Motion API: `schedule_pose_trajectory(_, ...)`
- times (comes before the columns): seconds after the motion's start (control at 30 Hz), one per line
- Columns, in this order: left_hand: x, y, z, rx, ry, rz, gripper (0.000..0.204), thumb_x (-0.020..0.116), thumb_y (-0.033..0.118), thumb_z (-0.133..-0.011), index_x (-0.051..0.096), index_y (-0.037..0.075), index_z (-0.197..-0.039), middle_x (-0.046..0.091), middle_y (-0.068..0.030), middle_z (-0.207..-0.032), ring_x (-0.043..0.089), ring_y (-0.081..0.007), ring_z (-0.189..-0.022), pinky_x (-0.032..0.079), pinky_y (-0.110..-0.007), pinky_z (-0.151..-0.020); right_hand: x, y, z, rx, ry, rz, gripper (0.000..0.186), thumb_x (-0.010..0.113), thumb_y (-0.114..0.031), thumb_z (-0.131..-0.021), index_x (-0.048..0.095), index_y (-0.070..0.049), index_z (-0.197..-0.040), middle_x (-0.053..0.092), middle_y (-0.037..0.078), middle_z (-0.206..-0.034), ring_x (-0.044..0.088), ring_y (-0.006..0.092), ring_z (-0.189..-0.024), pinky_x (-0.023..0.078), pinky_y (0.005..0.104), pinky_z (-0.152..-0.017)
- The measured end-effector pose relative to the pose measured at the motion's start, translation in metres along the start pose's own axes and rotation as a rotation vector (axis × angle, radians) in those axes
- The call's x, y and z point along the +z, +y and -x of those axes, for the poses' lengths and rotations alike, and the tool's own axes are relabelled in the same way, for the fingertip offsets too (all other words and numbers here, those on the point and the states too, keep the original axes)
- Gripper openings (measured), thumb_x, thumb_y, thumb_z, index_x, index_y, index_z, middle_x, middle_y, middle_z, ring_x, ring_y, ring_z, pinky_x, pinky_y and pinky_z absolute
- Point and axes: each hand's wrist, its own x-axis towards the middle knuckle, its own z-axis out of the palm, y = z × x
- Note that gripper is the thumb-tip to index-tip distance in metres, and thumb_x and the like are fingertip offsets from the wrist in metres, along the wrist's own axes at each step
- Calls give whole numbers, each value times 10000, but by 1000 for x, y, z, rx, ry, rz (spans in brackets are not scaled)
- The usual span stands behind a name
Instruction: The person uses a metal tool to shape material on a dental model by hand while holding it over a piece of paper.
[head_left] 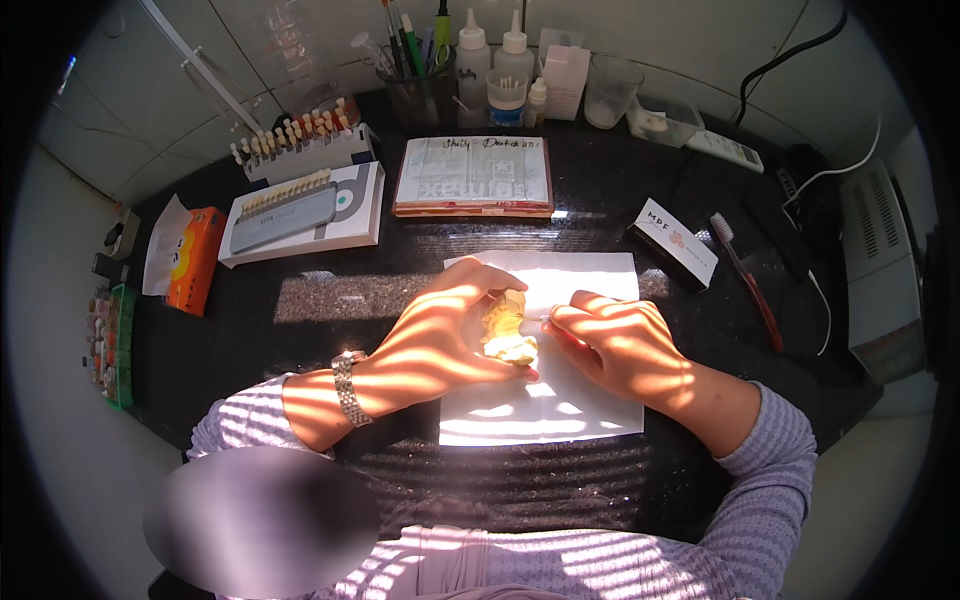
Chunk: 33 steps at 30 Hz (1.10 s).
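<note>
We see a yellow dental cast (507, 325) in the left grip (440, 325), over a sheet of white paper (605, 418).
We find the cast on the palm's right side, spanned by the left grip: fingertips at its far end, thumb at its near end. Just right of the cast, the right grip (627, 345) is pinched narrow on a slim pale tool (535, 323) pointing at it; we cannot tell whether they touch. The paper lies on the black surface (400, 485), left of a red-handled toothbrush (757, 293).
</note>
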Motion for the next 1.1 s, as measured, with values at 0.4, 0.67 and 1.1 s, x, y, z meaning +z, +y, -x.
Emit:
schedule_pose_trajectory(0.4,0,-6,-1,66,-13,6,751,965,283,-582,628,35,-1205,597,-97,-1153,601,-215,-1092,494,-354,-955,-1,-1,0,-62,29,-17,188,723,-198,-800,647,-48,-884,603,101,-748,642,281,-661,530,384,-585)
schedule_pose_trajectory(0.67,3,-5,-1,53,8,-12,741,968,290,-576,640,36,-1189,574,-93,-1109,597,-216,-1052,500,-344,-932,0,-7,-1,-138,123,46,159,754,-96,-789,685,-33,-917,672,103,-803,679,260,-683,547,351,-591)
schedule_pose_trajectory(1.1,4,4,0,-58,29,4,772,956,271,-588,626,45,-1249,567,-104,-1094,594,-232,-1030,507,-341,-915,-1,1,-2,-120,202,116,99,739,-71,-822,675,-27,-883,637,93,-723,638,249,-579,504,334,-518)
